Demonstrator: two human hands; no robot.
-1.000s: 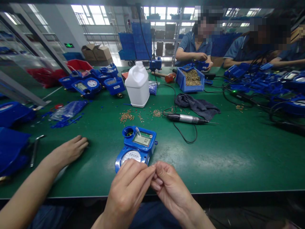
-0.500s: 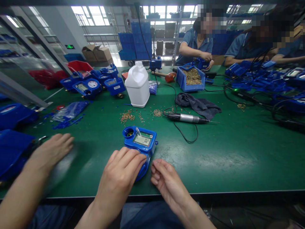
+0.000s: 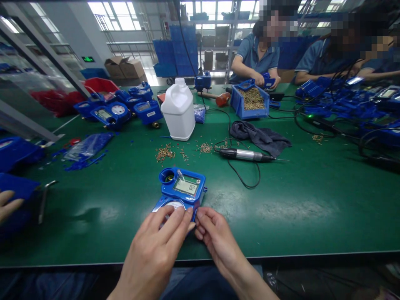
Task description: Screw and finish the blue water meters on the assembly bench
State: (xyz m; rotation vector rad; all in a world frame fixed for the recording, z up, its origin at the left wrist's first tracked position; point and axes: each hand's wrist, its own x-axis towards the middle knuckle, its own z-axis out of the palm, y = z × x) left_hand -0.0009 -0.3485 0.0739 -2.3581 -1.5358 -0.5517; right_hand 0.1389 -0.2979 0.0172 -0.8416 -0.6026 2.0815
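A blue water meter (image 3: 170, 192) lies on the green table in front of me, its display lit with digits and a round open socket at its far left corner. My left hand (image 3: 159, 241) rests over the near end, fingers curled across the round dial and gripping the body. At the meter's near right side, my right hand (image 3: 215, 233) is closed in a pinch with its fingertips against the casing. Whatever lies between those fingertips is hidden.
An electric screwdriver (image 3: 246, 154), a dark cloth (image 3: 262, 136), loose screws (image 3: 165, 153) and a white jug (image 3: 178, 110) lie beyond the meter. Behind them stands a blue bin (image 3: 250, 102) of screws. A wrench (image 3: 45, 202) and a neighbour's hand (image 3: 8, 204) are at left.
My left hand has slid down the meter, uncovering part of the dial. My right fingertips have come up to the casing. The neighbour's hand has withdrawn leftward, exposing the wrench.
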